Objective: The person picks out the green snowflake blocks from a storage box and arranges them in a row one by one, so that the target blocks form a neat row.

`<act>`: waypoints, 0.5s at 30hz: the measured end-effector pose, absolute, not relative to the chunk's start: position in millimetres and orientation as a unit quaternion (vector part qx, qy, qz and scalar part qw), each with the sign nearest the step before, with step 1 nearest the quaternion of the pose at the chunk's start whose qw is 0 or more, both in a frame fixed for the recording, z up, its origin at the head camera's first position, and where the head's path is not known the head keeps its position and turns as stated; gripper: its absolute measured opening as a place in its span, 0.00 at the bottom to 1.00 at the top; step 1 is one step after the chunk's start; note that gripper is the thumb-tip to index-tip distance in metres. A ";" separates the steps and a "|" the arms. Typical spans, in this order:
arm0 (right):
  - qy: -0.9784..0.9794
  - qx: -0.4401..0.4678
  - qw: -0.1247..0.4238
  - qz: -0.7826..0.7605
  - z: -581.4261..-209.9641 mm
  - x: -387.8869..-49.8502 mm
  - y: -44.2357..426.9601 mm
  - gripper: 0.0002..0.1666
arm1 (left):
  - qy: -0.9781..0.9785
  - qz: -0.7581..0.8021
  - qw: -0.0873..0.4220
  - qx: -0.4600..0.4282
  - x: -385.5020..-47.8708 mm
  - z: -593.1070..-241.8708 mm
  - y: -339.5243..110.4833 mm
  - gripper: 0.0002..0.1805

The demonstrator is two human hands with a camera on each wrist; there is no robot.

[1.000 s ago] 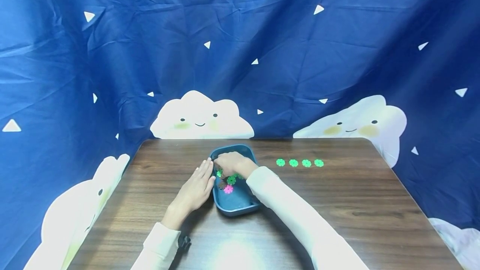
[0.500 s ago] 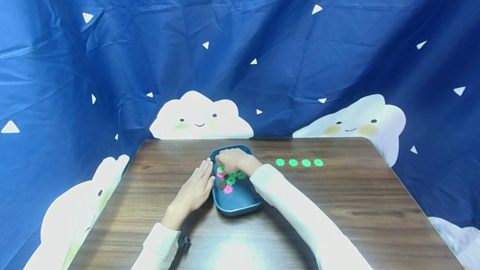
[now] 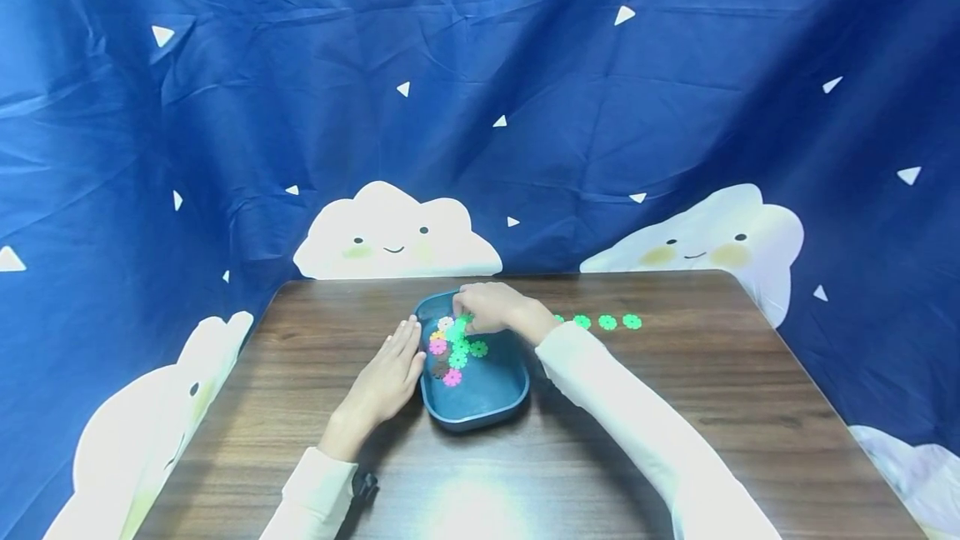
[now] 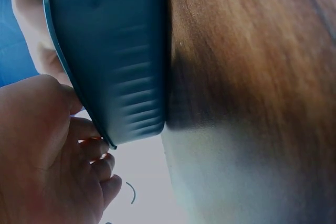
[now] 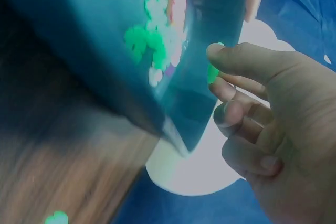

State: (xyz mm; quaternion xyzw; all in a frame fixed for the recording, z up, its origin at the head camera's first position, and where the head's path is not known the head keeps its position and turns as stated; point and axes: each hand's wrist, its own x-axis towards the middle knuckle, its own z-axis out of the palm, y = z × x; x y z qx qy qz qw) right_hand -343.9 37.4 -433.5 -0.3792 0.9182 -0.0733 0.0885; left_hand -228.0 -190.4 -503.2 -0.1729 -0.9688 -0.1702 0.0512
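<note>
A dark blue tray [image 3: 480,418] stands near the far edge of the table, holding several flower-shaped plastic pieces: green [image 3: 478,348], pink [image 3: 452,377], white, orange and brown ones. Over its far end is my right hand [image 3: 491,307]. In the right wrist view, thumb and index finger pinch a green flower-shaped piece [image 5: 212,73], seen almost edge-on. My left hand [image 3: 386,373] rests at the tray's left side with its fingers straight and together, the fingertips at the rim. The left wrist view has that hand [image 4: 47,150] beside the tray's outer wall [image 4: 115,51].
To the right of the tray, a row of green flower-shaped pieces [image 3: 607,322] lies on the wooden table [image 3: 712,407]; my right forearm partly covers its left end. Behind the table hangs a blue cloth [image 3: 555,107] with white clouds and triangles.
My right hand has risen from among the pieces and moved right, with a green piece pinched. More pieces in the tray are now uncovered. The left hand keeps its place against the tray.
</note>
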 end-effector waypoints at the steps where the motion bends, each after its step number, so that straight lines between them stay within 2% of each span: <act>1: 0.919 -0.378 0.083 -0.074 -431.8 -344.7 41.7 0.17 | -0.969 -0.169 0.051 -0.172 -227.9 -503.2 -190.4 0.33; 15: 0.934 -0.342 0.043 -0.095 -414.9 -354.8 116.4 0.17 | -0.968 -0.169 0.064 -0.175 -226.1 -503.8 -189.9 0.32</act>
